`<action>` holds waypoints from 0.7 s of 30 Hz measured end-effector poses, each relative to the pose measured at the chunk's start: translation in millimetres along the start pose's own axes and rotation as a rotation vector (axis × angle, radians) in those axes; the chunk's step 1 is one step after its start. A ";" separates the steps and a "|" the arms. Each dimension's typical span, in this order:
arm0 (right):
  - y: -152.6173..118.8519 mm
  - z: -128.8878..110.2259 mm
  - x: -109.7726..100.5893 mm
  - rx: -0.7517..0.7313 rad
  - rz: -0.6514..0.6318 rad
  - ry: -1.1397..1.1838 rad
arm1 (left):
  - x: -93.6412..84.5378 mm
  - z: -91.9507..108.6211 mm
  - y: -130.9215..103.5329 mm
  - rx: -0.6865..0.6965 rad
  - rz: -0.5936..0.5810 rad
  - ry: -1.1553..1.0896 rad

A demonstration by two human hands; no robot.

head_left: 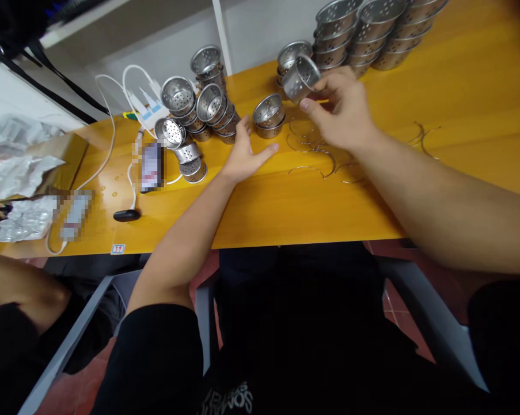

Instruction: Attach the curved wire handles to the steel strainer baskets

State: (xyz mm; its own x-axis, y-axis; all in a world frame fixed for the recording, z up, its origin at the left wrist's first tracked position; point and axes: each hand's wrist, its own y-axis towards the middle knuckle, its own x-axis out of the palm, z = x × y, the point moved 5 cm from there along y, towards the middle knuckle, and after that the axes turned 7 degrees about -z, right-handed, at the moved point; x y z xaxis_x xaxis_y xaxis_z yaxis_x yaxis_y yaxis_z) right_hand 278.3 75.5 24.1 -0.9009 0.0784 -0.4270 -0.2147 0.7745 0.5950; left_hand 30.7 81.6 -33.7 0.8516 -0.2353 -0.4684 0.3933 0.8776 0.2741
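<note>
Between the thumb and fingers of my right hand (pixel 341 109) is a perforated metal cup (pixel 298 85), tilted and raised above the table. My left hand (pixel 243 160) is open, its thumb apart from the fingers. It rests between a leaning stack of perforated cups (pixel 226 122) and a short stack of perforated cups (pixel 269 118); whether its fingertips touch the leaning stack I cannot tell. Thin curved metal wires (pixel 314 151) lie beneath and beside my right hand.
Tall stacks of perforated cups (pixel 378 34) stand at the back right. More cups (pixel 179 98), a power strip (pixel 152 114), a phone (pixel 151 167), and a black oval object (pixel 126 215) are on the left. Another person's arm (pixel 22 282) is at the far left, near plastic bags (pixel 30 219).
</note>
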 end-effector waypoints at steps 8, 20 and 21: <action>5.3 -3.8 22.1 -0.043 -0.128 0.119 | 1.3 8.1 1.2 0.050 -0.083 0.038; -3.4 -7.6 23.9 -0.050 -0.110 0.097 | 0.1 19.6 -2.3 0.086 -0.061 0.056; -4.0 -12.1 22.4 -0.055 -0.117 0.074 | 0.2 19.9 -2.6 0.084 -0.063 0.054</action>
State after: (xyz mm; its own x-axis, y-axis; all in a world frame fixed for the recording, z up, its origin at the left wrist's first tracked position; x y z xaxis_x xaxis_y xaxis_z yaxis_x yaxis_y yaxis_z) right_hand 254.3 66.6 20.4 -0.8932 -0.0585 -0.4457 -0.3385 0.7399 0.5813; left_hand 36.8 71.0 -17.8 0.8053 -0.2637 -0.5310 0.4749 0.8231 0.3115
